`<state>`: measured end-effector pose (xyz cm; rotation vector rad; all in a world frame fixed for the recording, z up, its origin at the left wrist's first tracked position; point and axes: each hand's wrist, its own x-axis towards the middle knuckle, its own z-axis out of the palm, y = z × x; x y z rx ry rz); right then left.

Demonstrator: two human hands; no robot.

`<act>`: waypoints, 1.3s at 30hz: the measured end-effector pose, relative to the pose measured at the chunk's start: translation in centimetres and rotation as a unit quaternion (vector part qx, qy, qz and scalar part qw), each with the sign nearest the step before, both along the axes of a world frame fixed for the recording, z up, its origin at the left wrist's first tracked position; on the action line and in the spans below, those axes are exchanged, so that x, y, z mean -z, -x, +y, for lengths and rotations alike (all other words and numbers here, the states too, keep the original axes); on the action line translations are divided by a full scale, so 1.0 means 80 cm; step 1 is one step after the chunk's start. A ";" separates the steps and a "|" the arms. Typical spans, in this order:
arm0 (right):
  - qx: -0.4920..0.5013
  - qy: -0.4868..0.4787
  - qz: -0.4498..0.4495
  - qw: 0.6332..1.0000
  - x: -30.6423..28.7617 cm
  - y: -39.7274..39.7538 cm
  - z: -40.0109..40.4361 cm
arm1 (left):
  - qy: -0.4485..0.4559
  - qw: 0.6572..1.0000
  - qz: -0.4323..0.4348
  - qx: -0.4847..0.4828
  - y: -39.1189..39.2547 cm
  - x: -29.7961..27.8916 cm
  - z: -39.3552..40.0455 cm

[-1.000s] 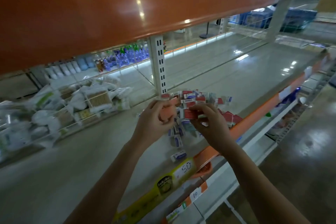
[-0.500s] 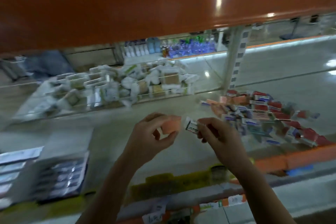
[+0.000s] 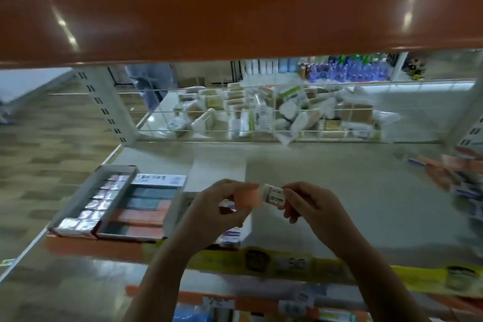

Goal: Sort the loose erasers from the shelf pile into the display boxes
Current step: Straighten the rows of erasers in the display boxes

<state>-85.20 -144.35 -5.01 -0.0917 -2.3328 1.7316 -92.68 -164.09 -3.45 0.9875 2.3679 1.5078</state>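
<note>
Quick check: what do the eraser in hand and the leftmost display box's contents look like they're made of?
Eraser: matte peach rubber, probably, in a white printed sleeve, likely paper. Leftmost display box: white walls, seemingly cardboard; its contents glint, suggesting clear plastic wrap.

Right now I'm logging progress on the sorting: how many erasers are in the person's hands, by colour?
Pink eraser, in the left hand: 1
White-sleeved eraser, in the right hand: 1
Total: 2
</note>
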 end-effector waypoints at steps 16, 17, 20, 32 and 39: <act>0.007 -0.072 -0.022 0.997 0.005 0.103 -0.186 | 0.137 0.987 0.084 0.024 0.100 0.024 -0.224; 0.012 -0.080 -0.026 0.996 0.006 0.103 -0.191 | 0.159 0.983 0.088 0.032 0.102 0.027 -0.230; 0.022 -0.093 -0.042 0.995 0.009 0.098 -0.201 | 0.223 0.964 0.125 0.066 0.105 0.036 -0.238; 0.012 -0.073 -0.068 0.995 0.007 0.103 -0.201 | 0.269 0.957 0.093 0.054 0.098 0.051 -0.212; -0.020 -0.070 -0.075 0.995 0.006 0.106 -0.193 | 0.274 0.960 0.060 0.014 0.082 0.045 -0.202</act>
